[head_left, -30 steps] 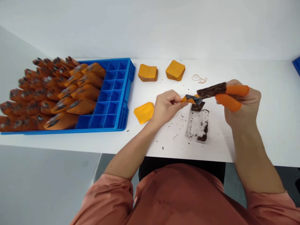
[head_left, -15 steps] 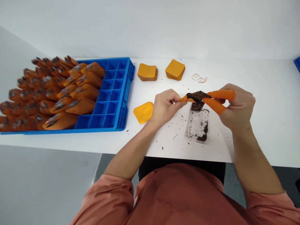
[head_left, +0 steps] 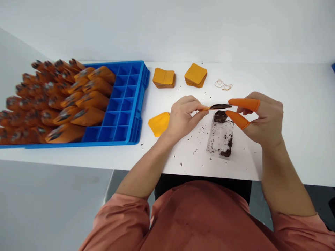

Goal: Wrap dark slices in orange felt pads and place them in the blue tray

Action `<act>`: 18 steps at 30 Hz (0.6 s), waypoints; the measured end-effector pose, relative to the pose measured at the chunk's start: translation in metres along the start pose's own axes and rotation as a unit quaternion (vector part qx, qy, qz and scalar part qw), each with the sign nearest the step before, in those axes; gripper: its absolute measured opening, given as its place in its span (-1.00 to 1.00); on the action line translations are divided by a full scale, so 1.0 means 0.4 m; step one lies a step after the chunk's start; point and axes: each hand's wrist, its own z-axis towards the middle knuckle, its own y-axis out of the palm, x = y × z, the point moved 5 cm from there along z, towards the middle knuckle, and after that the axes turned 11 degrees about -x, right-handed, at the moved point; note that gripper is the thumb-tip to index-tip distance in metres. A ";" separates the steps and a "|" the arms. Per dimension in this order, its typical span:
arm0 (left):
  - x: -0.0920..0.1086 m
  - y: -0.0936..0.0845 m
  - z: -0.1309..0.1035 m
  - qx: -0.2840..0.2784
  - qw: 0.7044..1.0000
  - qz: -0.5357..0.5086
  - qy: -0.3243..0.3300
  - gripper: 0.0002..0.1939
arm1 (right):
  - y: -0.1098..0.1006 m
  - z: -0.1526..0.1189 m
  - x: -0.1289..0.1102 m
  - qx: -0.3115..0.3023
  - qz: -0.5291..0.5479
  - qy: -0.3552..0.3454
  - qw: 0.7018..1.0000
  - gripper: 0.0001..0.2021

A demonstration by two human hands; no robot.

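Note:
My left hand (head_left: 184, 115) pinches the edge of a small orange pouch (head_left: 206, 108), seen nearly edge-on. A thin dark brown flaky piece (head_left: 221, 106) sticks out of it to the right. Orange finger cots cover the thumb and forefinger of my right hand (head_left: 261, 118). These two fingers stand apart around the free end of the piece, with a gap below it. Underneath is a clear shallow tray (head_left: 221, 137), holding dark crumbs and another dark brown chunk (head_left: 220, 116) at its far end. A flat yellow-orange pouch (head_left: 158, 124) lies beside my left wrist.
A blue compartment tray (head_left: 134, 104) at left holds many filled orange pouches (head_left: 90, 101); its right-hand compartments show bare. Two stacks of orange pouches, left (head_left: 164, 77) and right (head_left: 195, 74), and a thin looped cord (head_left: 223, 84) lie near the wall. Dark crumbs dot the white table (head_left: 293, 139).
The right fingers have spread from the dark piece they were pinching. The piece and its pouch have turned from showing their broad side to nearly edge-on.

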 end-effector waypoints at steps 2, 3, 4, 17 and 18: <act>0.001 -0.008 0.001 0.001 1.000 -0.020 0.007 -0.90 | 0.002 -0.001 0.017 -0.017 0.039 0.053 0.998 -0.68; 0.002 -0.011 0.001 0.001 0.999 -0.034 0.011 -0.89 | 0.006 -0.002 0.028 -0.029 0.062 0.085 0.994 -0.67; 0.002 -0.012 0.002 -0.003 0.999 -0.048 0.014 -0.89 | 0.012 -0.004 0.037 -0.038 0.085 0.108 0.990 -0.69; 0.006 -0.023 -0.003 0.022 0.996 -0.082 0.026 -0.87 | 0.029 -0.001 0.044 0.014 0.095 0.083 0.992 -0.92; 0.006 -0.023 -0.004 0.019 0.997 -0.071 0.025 -0.88 | 0.027 0.000 0.041 0.016 0.079 0.072 0.994 -0.92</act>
